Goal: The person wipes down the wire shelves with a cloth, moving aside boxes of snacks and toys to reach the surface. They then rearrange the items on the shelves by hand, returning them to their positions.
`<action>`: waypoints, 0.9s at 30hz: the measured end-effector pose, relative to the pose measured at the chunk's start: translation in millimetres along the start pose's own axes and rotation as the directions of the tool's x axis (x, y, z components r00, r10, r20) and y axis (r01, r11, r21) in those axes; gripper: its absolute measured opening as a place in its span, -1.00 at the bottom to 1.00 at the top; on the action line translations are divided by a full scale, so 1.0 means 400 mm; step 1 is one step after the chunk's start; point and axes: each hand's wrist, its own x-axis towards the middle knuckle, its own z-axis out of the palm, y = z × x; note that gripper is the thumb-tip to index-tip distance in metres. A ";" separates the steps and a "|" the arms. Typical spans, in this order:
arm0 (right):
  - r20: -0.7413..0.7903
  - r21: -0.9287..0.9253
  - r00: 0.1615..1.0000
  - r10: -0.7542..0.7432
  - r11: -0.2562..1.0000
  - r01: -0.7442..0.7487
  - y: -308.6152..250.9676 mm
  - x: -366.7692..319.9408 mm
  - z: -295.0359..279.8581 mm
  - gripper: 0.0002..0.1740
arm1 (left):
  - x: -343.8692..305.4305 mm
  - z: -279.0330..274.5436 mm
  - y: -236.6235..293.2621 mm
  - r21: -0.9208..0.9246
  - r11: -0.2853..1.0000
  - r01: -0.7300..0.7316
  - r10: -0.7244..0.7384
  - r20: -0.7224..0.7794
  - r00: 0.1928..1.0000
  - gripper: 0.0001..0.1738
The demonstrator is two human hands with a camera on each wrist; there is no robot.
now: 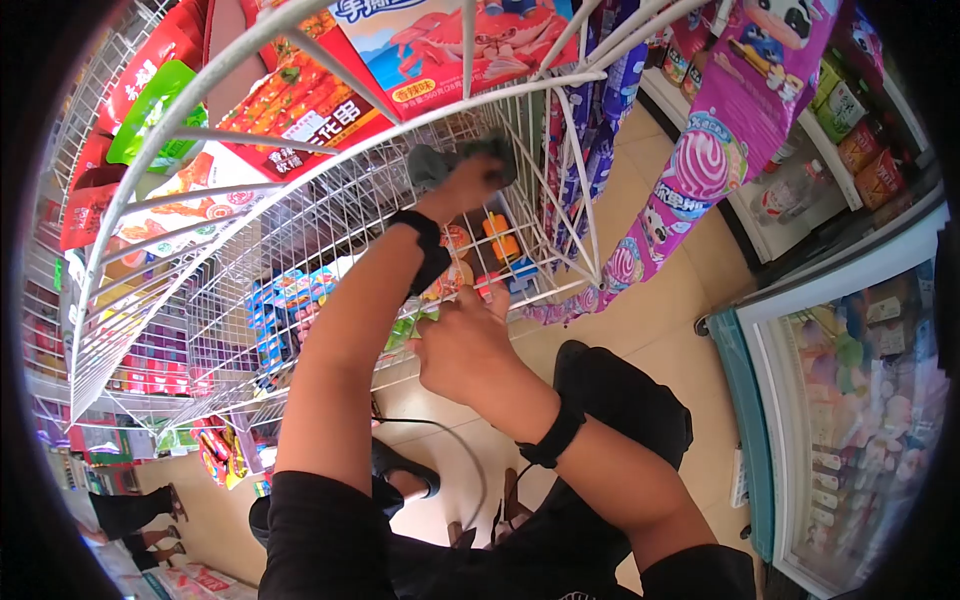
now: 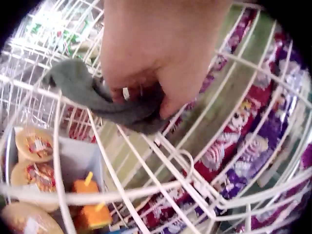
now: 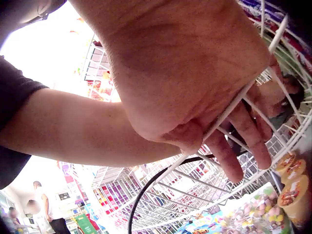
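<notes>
My left hand point(image 1: 475, 185) reaches inside a white wire basket rack point(image 1: 590, 225) and grips a crumpled grey-green cloth point(image 2: 80, 87). In the left wrist view the cloth hangs from my bent fingers, close over the wires, and a ring shows on one finger. My right hand point(image 1: 465, 345) holds the rack's near top wire; in the right wrist view its fingers point(image 3: 224, 158) bend over that wire and reach down between the bars. Below the hands, inside the rack, lie round tan-lidded tubs point(image 2: 31, 144) and an orange item point(image 2: 92, 209).
Large red and blue snack packs point(image 1: 455, 50) stand in an upper wire basket. Purple packets point(image 1: 690, 170) hang in strips at the right. A glass-topped freezer point(image 1: 850, 400) stands to the right on the tiled floor point(image 1: 650, 350). Other people point(image 3: 46, 204) stand in the background.
</notes>
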 end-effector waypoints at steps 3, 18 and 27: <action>-0.037 -0.003 0.999 -0.008 1.000 0.008 0.003 0.000 0.000 -0.71 | 0.012 0.072 -0.028 0.235 0.941 -0.245 0.257 -0.018 0.966 -0.73; 0.033 -0.048 0.999 -0.022 0.999 0.024 0.011 0.009 0.006 -0.66 | -0.102 0.029 -0.005 0.316 0.905 -0.286 0.182 0.322 0.929 -0.73; 0.040 -0.056 0.998 -0.051 0.997 0.053 0.008 0.008 -0.002 -0.65 | -0.193 -0.311 -0.073 -0.324 0.938 0.124 -0.304 -0.594 0.745 -0.70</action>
